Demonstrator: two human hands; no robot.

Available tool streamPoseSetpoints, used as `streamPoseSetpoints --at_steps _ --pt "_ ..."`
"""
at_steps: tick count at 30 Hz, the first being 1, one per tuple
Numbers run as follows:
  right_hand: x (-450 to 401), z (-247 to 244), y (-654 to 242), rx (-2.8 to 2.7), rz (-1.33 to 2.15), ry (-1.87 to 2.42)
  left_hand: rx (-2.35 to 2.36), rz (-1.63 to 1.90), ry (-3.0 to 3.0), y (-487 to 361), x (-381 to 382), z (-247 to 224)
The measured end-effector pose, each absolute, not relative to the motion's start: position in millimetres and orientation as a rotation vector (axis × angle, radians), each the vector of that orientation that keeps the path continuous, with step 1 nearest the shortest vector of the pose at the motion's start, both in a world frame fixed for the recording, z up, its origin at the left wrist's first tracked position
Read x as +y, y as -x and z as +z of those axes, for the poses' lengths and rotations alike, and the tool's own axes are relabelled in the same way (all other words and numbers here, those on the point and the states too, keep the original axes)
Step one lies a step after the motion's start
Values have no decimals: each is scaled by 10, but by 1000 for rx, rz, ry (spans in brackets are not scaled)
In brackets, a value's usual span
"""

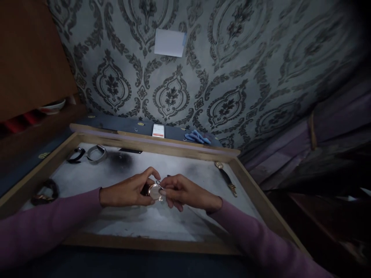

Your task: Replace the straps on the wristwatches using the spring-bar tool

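My left hand (136, 188) is closed around the edge of a wristwatch (154, 192) with a round, gold-coloured rim, held above the white bottom of a wooden tray (139, 239). From the right, my right hand (182, 192) reaches to the watch with thumb and fingers pinched together. Between its fingers is a thin tool with a small loop (158, 182), its lower end close to the watch face. What kind of tool it is I cannot make out. Part of the watch strap is hidden by my left fingers.
A gold watch with a black strap (224, 175) lies at the tray's right. On its left are a grey-banded watch (96, 153), a black-strapped watch (76, 155) and a dark watch (45, 193). Behind the tray lie a phone (158, 131) and a blue cloth (197, 136).
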State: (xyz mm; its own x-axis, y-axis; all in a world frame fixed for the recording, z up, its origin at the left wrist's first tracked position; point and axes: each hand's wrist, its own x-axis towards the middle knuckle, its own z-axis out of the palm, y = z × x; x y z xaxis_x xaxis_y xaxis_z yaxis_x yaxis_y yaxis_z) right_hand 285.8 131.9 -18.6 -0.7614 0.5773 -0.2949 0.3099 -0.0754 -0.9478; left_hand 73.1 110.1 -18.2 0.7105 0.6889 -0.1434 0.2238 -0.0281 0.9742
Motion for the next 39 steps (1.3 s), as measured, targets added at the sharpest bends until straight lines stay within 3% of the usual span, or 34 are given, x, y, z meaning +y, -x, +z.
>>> streamPoseSetpoints --at_steps 7,14,18,28,39 --pt "1304 -245 -2706 -1633 1892 1080 838 565 -1691 -625 1195 -172" --pt "1323 -311 -2667 -1316 1805 1135 1145 961 -1766 -515 1275 -121" --pt "1341 -293 -2583 -1210 1733 1130 1137 811 -1780 -540 1259 -128" --pt "1281 -370 -2260 -1355 1559 1075 968 983 -1254 -713 1213 -343" --pt "1356 -485 -2418 -1505 1578 1037 976 1036 -1236 -613 1333 -264"
